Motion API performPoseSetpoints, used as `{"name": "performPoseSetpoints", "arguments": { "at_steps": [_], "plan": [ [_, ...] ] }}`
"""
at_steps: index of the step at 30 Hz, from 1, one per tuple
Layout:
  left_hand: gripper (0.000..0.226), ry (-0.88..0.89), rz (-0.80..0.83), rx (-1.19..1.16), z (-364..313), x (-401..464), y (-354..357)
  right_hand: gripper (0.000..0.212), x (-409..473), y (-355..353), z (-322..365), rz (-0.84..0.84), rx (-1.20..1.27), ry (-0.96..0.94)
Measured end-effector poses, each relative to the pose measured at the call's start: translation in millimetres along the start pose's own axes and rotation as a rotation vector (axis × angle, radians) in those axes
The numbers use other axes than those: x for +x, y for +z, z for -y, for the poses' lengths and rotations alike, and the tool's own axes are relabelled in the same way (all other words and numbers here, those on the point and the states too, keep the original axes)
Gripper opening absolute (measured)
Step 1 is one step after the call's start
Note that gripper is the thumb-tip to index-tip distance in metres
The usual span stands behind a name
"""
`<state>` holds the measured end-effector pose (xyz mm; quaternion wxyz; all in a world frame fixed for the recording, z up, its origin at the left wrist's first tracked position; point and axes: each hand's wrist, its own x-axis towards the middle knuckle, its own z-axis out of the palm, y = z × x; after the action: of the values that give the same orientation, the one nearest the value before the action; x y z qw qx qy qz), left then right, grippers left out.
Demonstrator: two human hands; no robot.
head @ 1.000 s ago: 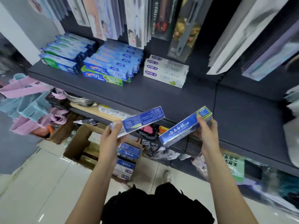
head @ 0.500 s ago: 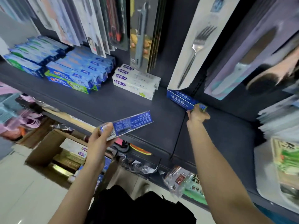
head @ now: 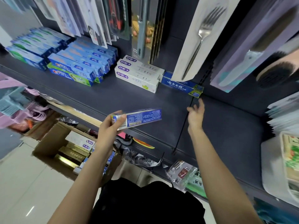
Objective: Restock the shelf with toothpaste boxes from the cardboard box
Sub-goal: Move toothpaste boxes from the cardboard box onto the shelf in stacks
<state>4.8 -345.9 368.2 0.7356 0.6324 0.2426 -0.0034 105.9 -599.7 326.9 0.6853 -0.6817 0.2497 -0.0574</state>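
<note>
Both forearms (head: 215, 167) are bare and sleeveless in view; a black garment (head: 145, 202) covers the torso below.

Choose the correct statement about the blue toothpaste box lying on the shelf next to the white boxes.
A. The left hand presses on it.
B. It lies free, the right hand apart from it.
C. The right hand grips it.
B: the blue toothpaste box lies on the shelf, and the open right hand is apart from it.

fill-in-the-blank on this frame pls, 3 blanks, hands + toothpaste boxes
1. The left hand grips a blue toothpaste box, while the right hand holds ____.
2. The blue box on the shelf lies right beside the stack of ____ boxes.
3. The utensil on the card hanging above that box is a ____.

Missing words: nothing; white; fork
</note>
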Motion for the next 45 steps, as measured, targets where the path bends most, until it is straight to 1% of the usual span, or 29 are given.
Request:
{"name": "performPoseSetpoints", "arguments": {
  "at_steps": [1,4,5,6,7,8,9,10,11,12,13,14,16,18,20,21,23,24,25,27,29,31,33,37,38,41,42,43,45],
  "plan": [
    [0.015,0.003,0.038,0.022,-2,1,2,0.059,-19,-3,-5,0.045,-0.107,-0.066],
    [0.015,0.007,0.154,0.087,-12,8,10,0.049,-68,-13,-11,0.271,-0.440,-0.271],
    [0.017,0.047,0.177,0.133,-15,10,12,0.048,-81,-17,-10,0.311,-0.555,-0.360],
    [0.020,0.143,0.191,0.219,-20,9,16,0.047,-91,-22,-7,0.306,-0.669,-0.453],
    [0.024,0.297,0.194,0.344,-24,7,20,0.047,-101,-26,-3,0.266,-0.736,-0.502],
    [0.030,0.489,0.203,0.469,-27,1,24,0.047,-108,-29,-1,0.202,-0.751,-0.490],
    [0.036,0.696,0.232,0.572,-28,-7,31,0.046,-115,-31,3,0.155,-0.671,-0.378],
    [0.041,0.892,0.274,0.650,-25,-14,37,0.043,-121,-31,11,0.161,-0.468,-0.156],
    [0.043,1.069,0.318,0.708,-19,-21,44,0.040,-125,-29,18,0.228,-0.160,0.122],
    [0.044,1.201,0.360,0.747,-12,-27,51,0.041,-128,-29,24,0.309,0.082,0.340],
    [0.041,1.293,0.399,0.771,-3,-31,57,0.046,-128,-31,28,0.394,0.226,0.451],
    [0.036,1.364,0.436,0.786,4,-33,62,0.051,-126,-32,29,0.448,0.288,0.485],
    [0.030,1.440,0.541,0.821,18,-33,67,0.054,-123,-33,27,0.450,0.353,0.470],
    [0.036,1.437,0.692,0.895,29,-29,68,0.042,-118,-35,26,0.381,0.433,0.474],
    [0.055,1.361,0.822,0.979,33,-25,68,0.024,-111,-40,24,0.339,0.396,0.460],
    [0.061,1.312,0.854,1.009,32,-23,67,0.019,-107,-41,24,0.338,0.346,0.451],
    [0.062,1.230,0.832,1.023,33,-17,63,0.020,-97,-43,24,0.342,0.208,0.403],
    [0.060,1.173,0.795,1.027,35,-12,59,0.024,-92,-45,26,0.336,0.085,0.338],
    [0.057,1.101,0.737,1.049,36,-8,55,0.028,-84,-47,28,0.324,-0.097,0.230],
    [0.054,0.941,0.553,1.162,42,3,47,0.041,-65,-51,31,0.291,-0.608,-0.058],
    [0.057,0.753,0.372,1.307,47,15,39,0.051,-43,-49,33,0.208,-1.092,-0.280],
    [0.055,0.581,0.309,1.409,51,27,31,0.046,-21,-40,31,0.126,-1.325,-0.493],
    [0.054,0.522,0.297,1.478,53,36,25,0.043,7,-27,25,0.077,-1.388,-0.646],
    [0.052,0.537,0.317,1.557,52,41,23,0.046,55,-1,12,0.031,-1.374,-0.789],
    [0.051,0.536,0.330,1.560,51,41,22,0.046,63,4,7,-0.006,-1.368,-0.800],
    [0.049,0.535,0.380,1.565,44,48,18,0.052,67,16,-10,-0.194,-1.382,-0.779],
    [0.049,0.521,0.415,1.578,41,49,16,0.055,61,18,-14,-0.206,-1.355,-0.767],
    [0.050,0.507,0.449,1.585,38,49,13,0.056,54,20,-17,-0.179,-1.310,-0.761],
    [0.050,0.529,0.454,1.557,35,44,3,0.057,30,25,-21,-0.077,-1.217,-0.714]
  ]
}}
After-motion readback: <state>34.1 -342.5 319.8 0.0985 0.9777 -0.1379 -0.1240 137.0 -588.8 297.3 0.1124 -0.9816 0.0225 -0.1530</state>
